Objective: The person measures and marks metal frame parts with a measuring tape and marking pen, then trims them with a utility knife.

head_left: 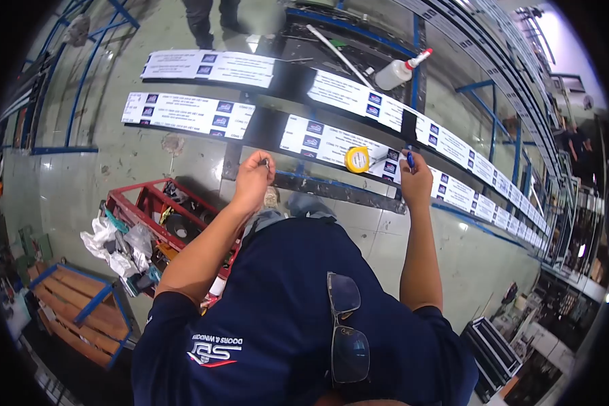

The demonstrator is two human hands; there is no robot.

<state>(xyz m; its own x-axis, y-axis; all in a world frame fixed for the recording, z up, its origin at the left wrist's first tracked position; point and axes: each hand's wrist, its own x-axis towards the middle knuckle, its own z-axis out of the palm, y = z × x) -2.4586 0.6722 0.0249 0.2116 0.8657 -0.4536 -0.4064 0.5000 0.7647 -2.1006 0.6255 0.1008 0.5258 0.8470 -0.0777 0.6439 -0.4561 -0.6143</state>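
My left hand point(253, 177) is closed in front of the nearer film-wrapped bar, its fingers round a small dark item too small to name. On the right, my right hand point(415, 174) holds a blue pen point(410, 160) over the same bar point(196, 114). A yellow tape measure point(357, 160) lies on this bar, left of my right hand. The farther wrapped bar point(243, 68) runs behind it. Both bars carry white printed film with dark bare stretches between.
A white bottle with a red tip point(394, 74) and a white strip point(338, 55) are beyond the bars. A red tool crate point(139, 211) stands on the floor at left. Another person's legs point(199, 20) show at the top. Long profiles point(480, 61) fill the right.
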